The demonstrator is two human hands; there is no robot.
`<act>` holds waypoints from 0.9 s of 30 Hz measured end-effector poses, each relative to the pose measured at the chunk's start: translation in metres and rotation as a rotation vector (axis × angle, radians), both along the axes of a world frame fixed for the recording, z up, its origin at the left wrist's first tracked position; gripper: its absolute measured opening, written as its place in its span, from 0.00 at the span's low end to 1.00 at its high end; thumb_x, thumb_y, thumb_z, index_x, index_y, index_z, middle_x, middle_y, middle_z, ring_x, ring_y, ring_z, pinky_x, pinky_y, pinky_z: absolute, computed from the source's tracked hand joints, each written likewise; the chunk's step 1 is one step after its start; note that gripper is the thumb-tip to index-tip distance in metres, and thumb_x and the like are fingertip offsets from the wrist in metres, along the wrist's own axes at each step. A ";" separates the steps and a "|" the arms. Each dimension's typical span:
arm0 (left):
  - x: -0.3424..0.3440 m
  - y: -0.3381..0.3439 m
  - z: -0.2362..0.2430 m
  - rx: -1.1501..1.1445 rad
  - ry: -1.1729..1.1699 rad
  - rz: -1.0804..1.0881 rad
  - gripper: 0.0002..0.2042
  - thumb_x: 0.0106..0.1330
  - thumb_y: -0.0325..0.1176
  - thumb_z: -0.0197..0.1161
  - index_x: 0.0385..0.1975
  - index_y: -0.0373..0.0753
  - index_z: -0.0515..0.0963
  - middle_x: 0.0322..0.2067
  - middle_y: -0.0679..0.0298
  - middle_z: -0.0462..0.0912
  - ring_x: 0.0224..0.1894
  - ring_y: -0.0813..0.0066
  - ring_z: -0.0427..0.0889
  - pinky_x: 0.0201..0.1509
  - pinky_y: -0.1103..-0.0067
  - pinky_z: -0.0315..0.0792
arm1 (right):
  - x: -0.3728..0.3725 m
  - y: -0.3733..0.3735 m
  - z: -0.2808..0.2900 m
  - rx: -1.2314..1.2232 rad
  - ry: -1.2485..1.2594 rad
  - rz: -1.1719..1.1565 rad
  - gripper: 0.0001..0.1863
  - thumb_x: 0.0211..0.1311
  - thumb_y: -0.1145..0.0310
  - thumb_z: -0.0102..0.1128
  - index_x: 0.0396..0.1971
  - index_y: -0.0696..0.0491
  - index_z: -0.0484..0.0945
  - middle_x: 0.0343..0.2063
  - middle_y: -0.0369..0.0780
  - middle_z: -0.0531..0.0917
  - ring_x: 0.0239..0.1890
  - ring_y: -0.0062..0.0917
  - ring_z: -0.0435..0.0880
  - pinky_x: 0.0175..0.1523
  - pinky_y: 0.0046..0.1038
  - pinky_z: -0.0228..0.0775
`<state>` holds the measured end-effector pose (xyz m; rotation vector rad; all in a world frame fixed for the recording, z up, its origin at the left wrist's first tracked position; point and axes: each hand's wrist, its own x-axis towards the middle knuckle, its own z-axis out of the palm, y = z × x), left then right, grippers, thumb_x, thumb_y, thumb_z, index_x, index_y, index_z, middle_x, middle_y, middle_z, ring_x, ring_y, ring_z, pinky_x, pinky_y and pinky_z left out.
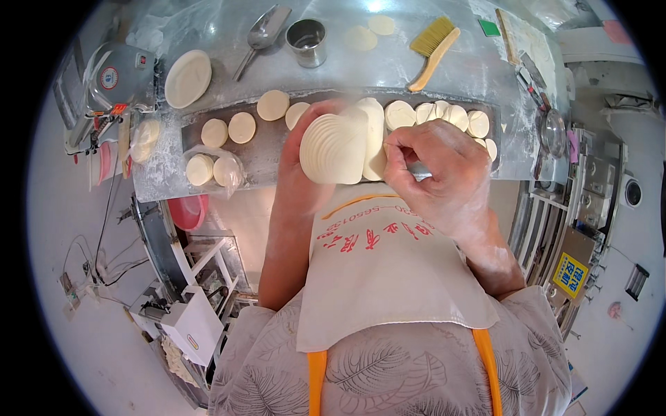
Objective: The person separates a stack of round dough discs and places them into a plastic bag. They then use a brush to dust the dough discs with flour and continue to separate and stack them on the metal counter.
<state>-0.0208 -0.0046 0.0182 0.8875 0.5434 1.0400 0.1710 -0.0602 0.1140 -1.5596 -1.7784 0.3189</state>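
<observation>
— Now, hands?
— Left hand cups a wrapper stack; right hand pinches its right edge.
— Nearby?
— Loose wrappers just beyond the right hand; brush, cup farther on the table.

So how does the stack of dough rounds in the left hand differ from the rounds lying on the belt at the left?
The stack of dough rounds is held up on edge in the left hand, many pressed together; the loose rounds lie flat and apart on the grey belt. The stack shows its layered edges, the loose rounds only their smooth tops. The right hand is at the stack; nothing touches the loose rounds. Both are pale, round and floury.
</observation>
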 end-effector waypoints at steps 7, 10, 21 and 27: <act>0.006 -0.004 0.010 -0.069 -0.042 0.042 0.15 0.74 0.24 0.62 0.59 0.35 0.78 0.50 0.69 0.83 0.52 0.83 0.81 0.56 0.82 0.75 | -0.003 0.000 0.002 -0.085 0.135 -0.062 0.06 0.52 0.80 0.72 0.30 0.55 0.85 0.23 0.38 0.84 0.26 0.27 0.86 0.30 0.28 0.77; 0.003 -0.003 0.006 -0.087 -0.072 0.009 0.16 0.74 0.24 0.62 0.60 0.34 0.78 0.52 0.68 0.83 0.53 0.81 0.82 0.56 0.81 0.76 | 0.000 -0.002 0.002 -0.162 0.257 -0.092 0.05 0.53 0.79 0.70 0.30 0.56 0.84 0.23 0.37 0.84 0.27 0.23 0.86 0.33 0.25 0.78; -0.003 -0.002 -0.008 -0.157 -0.290 -0.012 0.18 0.79 0.33 0.60 0.64 0.33 0.75 0.56 0.62 0.83 0.57 0.74 0.84 0.61 0.76 0.78 | 0.079 -0.075 -0.023 -0.535 0.251 -0.102 0.07 0.61 0.72 0.51 0.26 0.60 0.74 0.19 0.45 0.75 0.21 0.33 0.73 0.29 0.35 0.66; -0.010 0.001 -0.031 -0.225 -0.468 -0.132 0.25 0.79 0.43 0.64 0.67 0.34 0.70 0.61 0.60 0.78 0.63 0.69 0.81 0.67 0.69 0.78 | 0.144 -0.197 -0.119 -1.000 -0.421 -0.205 0.09 0.66 0.71 0.56 0.34 0.60 0.82 0.26 0.54 0.85 0.31 0.47 0.87 0.40 0.47 0.78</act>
